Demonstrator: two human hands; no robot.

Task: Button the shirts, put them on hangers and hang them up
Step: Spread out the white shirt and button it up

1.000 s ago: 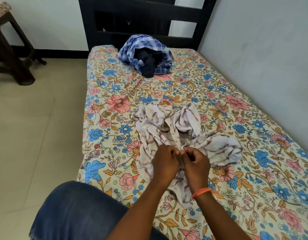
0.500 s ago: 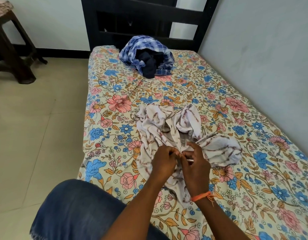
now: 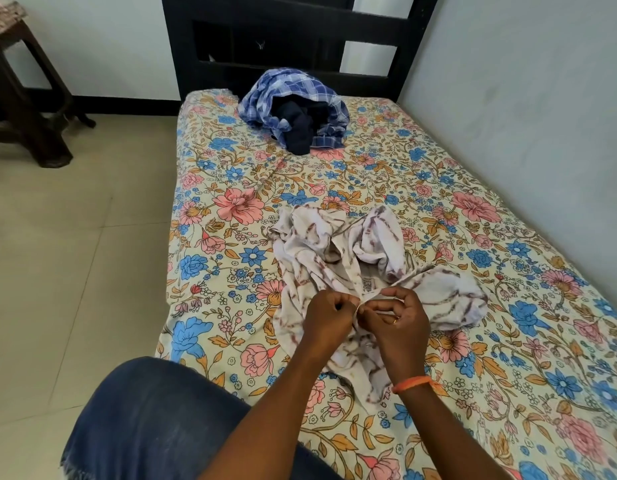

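A white shirt (image 3: 334, 251) with brown streaks lies crumpled in the middle of the flowered bed (image 3: 438, 188). My left hand (image 3: 326, 318) and my right hand (image 3: 397, 318) meet just below its collar label, each pinching an edge of the shirt's front opening. The fingertips touch over the cloth, and whatever button is there is hidden by them. My right wrist wears an orange band. A blue checked shirt (image 3: 293, 93) lies bunched at the head of the bed, wrapped around a dark navy garment (image 3: 300, 128).
A black headboard (image 3: 286, 36) stands behind the bed, and a grey wall (image 3: 525, 98) runs along its right side. A dark wooden stool (image 3: 26, 98) stands on the tiled floor at the left. My knee in blue denim (image 3: 154, 420) is at the bed's near edge.
Both hands stayed at the shirt's opening; the fingers of my right hand worked and shifted slightly up toward the label. The view moved a little.
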